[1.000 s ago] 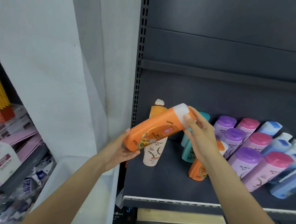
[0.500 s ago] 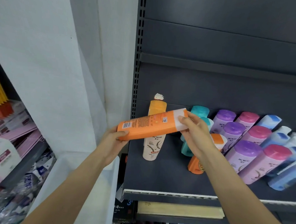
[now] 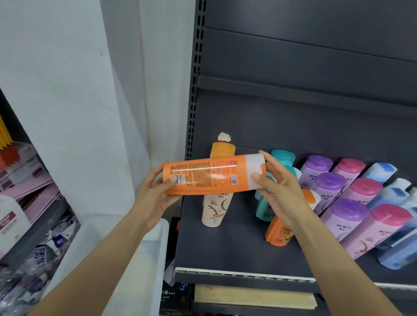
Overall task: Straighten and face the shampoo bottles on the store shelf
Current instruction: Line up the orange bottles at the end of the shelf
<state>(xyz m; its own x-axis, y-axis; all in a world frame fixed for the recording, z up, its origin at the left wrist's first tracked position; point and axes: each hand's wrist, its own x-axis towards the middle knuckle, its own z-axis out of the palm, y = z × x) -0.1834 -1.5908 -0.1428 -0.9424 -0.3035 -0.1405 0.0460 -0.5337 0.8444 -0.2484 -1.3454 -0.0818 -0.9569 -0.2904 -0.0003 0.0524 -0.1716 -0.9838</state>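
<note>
I hold an orange shampoo bottle sideways in front of the dark shelf, its printed back label toward me and its white cap to the right. My left hand grips the bottle's base. My right hand grips the white cap end with thumb and fingers. Behind the held bottle stands a cream bottle with an orange cap. A second orange bottle stands partly hidden under my right wrist, with teal bottles behind it.
Rows of purple-capped, pink-capped and blue bottles lean on the shelf's right side. A white bin sits below my left arm. A white wall and a rack of pink packages lie to the left.
The bottle has been rolled about its length from its front label to its printed back label, and levelled out. Both hands have kept their hold on its ends.
</note>
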